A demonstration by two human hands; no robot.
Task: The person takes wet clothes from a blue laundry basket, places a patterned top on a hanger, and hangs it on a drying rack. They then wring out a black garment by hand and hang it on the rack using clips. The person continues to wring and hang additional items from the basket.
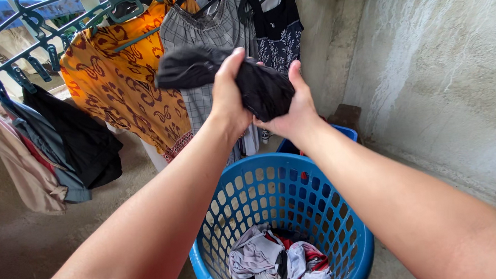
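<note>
A bunched black garment [224, 76] is held up at chest height, above and just beyond the blue laundry basket [332, 210]. The left hand [229, 96] is closed tight around its middle, fingers curled over the top; the right hand [293, 108] cups the lower bundle from beneath, thumb up, fingers wrapped behind the cloth. The two hands touch. A loose end of the garment sticks out to the left, past the left hand.

Directly behind the garment hangs a grey checked shirt [209, 35], partly covered by the hands. Beside it, to the left, an orange patterned dress [124, 90] on a teal hanger [123, 7]; to the right, a dark floral top [278, 35]. Farther left, a teal drying rack [8, 65] with clips carries a black cloth [80, 136], a grey cloth [51, 150] and a beige cloth [23, 171].

The basket sits on the concrete floor [18, 249], between the forearms, with mixed clothes [277, 262] in grey, white, red and yellow at its bottom. A second blue container [343, 132] is mostly hidden behind it. A rough concrete wall [445, 68] stands close on the right.

What kind of garment the black one is cannot be told while crumpled. The hanging clothes are cut off at the top edge.
</note>
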